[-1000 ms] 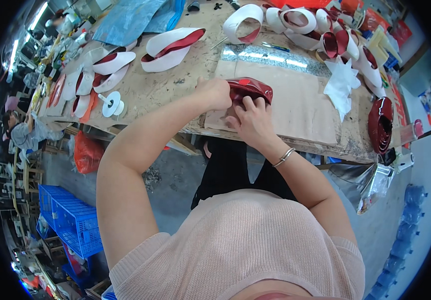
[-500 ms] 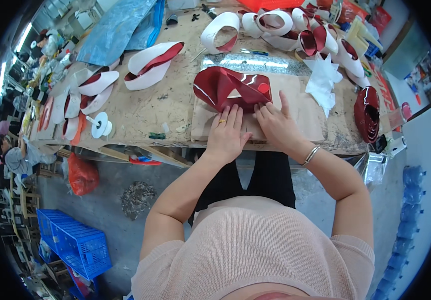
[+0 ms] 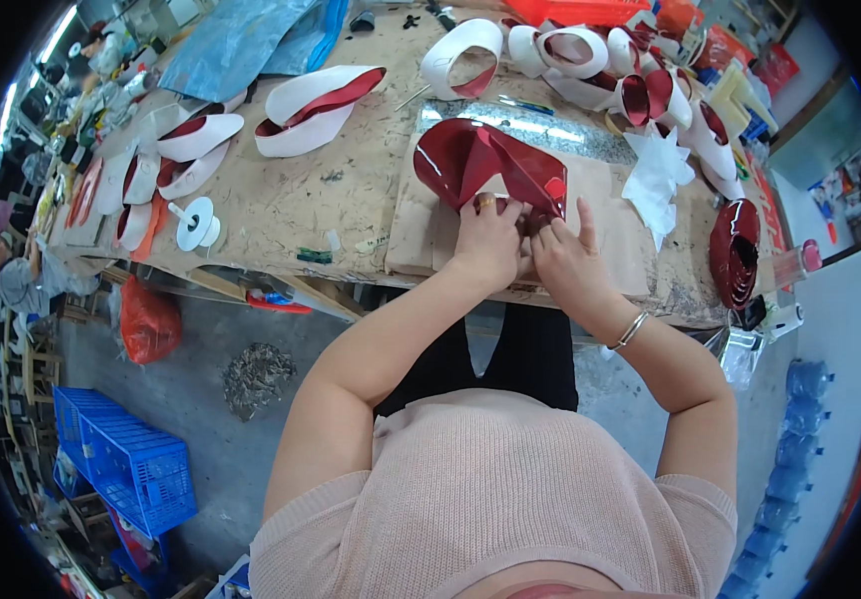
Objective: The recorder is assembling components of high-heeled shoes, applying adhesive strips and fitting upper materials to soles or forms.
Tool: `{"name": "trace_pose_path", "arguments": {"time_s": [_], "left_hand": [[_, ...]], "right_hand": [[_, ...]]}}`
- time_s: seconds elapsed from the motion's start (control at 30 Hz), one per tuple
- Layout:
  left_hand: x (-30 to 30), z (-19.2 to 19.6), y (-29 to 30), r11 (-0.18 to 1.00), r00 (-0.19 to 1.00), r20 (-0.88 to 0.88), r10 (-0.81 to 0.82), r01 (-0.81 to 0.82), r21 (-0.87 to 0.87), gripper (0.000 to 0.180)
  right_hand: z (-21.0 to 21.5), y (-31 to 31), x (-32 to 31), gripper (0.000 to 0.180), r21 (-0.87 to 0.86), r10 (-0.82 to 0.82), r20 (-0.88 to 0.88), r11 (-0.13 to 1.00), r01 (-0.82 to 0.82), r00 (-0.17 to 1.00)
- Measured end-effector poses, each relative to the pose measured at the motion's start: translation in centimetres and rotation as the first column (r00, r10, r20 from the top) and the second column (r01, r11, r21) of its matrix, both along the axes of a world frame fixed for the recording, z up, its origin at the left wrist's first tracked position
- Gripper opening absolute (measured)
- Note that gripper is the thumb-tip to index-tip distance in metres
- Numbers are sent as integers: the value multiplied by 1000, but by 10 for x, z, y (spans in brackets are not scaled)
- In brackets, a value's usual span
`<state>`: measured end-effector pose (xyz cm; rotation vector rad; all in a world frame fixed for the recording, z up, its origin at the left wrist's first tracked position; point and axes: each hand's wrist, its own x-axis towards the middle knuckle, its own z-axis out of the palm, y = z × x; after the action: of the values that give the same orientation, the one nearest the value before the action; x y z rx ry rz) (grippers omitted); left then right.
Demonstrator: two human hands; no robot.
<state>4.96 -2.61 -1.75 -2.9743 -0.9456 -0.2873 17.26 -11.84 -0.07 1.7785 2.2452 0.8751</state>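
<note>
A glossy dark red shoe upper (image 3: 520, 175), apparently of patent leather, stands folded up on a flat tan board at the table's near edge. My left hand (image 3: 490, 240) has its fingers curled over the upper's near edge. Just to its right, my right hand (image 3: 565, 258) pinches the same edge, with one finger stretched out away from the others. The thumbs and the pinched edge are mostly hidden beneath the hands. A small bright red spot (image 3: 555, 188) shows on the upper's right side.
White-lined red uppers lie at the left (image 3: 319, 110) and back right (image 3: 640, 95). A stack of dark red pieces (image 3: 735, 253) stands at the right beside white scraps (image 3: 657, 182). A white spool (image 3: 197, 224) sits left, and a stone slab (image 3: 510, 125) lies behind the board (image 3: 600, 250).
My fingers, flat on the near edge before, have curled in and gripped it. The red upper's near edge is lifted, and the hands have drawn closer together. The whole view has shifted slightly.
</note>
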Motion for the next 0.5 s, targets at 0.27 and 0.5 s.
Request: {"name": "trace_pose_path", "arguments": {"time_s": [0.27,0.5], "left_hand": [[-14,-10,-4,998,996,85,38,-34,-43,78],[-11,-8,-14,994,978,198,70,-52,-98,70]], "right_hand": [[10,0,-5,21,-28,12,-195,999,-18,981],[31,21,49,22,267,192,-927,941,207,322]]}}
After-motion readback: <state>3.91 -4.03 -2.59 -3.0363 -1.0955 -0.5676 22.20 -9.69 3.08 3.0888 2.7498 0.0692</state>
